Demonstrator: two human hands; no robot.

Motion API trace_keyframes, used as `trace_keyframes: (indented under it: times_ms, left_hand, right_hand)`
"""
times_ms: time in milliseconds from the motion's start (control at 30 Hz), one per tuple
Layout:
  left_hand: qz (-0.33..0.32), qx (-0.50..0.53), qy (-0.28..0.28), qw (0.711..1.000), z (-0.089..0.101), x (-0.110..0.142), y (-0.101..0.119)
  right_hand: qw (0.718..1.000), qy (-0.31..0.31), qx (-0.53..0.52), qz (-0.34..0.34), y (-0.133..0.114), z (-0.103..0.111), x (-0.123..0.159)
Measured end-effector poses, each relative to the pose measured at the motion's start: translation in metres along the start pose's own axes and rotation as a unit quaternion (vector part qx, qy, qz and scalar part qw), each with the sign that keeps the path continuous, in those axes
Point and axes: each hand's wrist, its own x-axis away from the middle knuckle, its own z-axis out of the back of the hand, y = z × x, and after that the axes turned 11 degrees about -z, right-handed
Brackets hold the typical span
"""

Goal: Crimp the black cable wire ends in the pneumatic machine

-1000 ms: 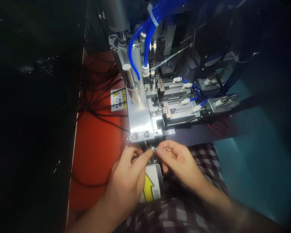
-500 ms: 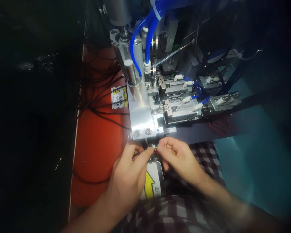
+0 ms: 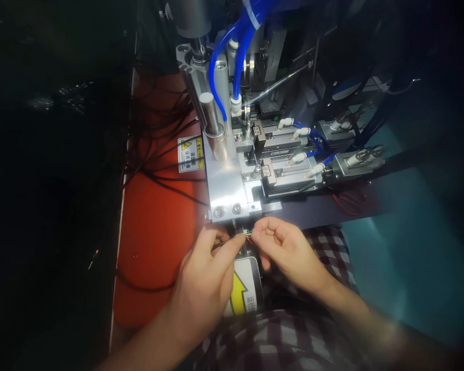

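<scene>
My left hand (image 3: 206, 281) and my right hand (image 3: 286, 252) meet just below the front edge of a metal machine plate (image 3: 224, 185). Both pinch a thin bundle of coloured wires (image 3: 248, 238), red and green strands showing between the fingertips. A dark cable runs from the left hand's pinch toward the left. The wire ends sit right at a small slot under the plate. Beneath the hands lies a white label with a yellow arrow (image 3: 243, 296).
Behind the plate stand a steel cylinder (image 3: 211, 121), blue air hoses (image 3: 235, 51) and pneumatic slides with white fittings (image 3: 297, 149). Several black cables (image 3: 158, 149) cross an orange surface (image 3: 154, 232) on the left. A yellow warning sticker (image 3: 191, 153) sits there. Checked cloth (image 3: 325, 247) lies below.
Both hands keep the same pinch on the wires; the view has shifted slightly and the hands have edged a little toward the plate.
</scene>
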Motion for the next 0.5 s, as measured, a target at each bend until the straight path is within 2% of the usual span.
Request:
trace_keyframes:
  times_ms: [500]
  left_hand:
    - [-0.005,0.004,-0.002,1.000,-0.0001,-0.0011,0.0006]
  right_hand:
    - [1.000,0.015,0.005,-0.018,-0.0049,-0.0041,0.0029]
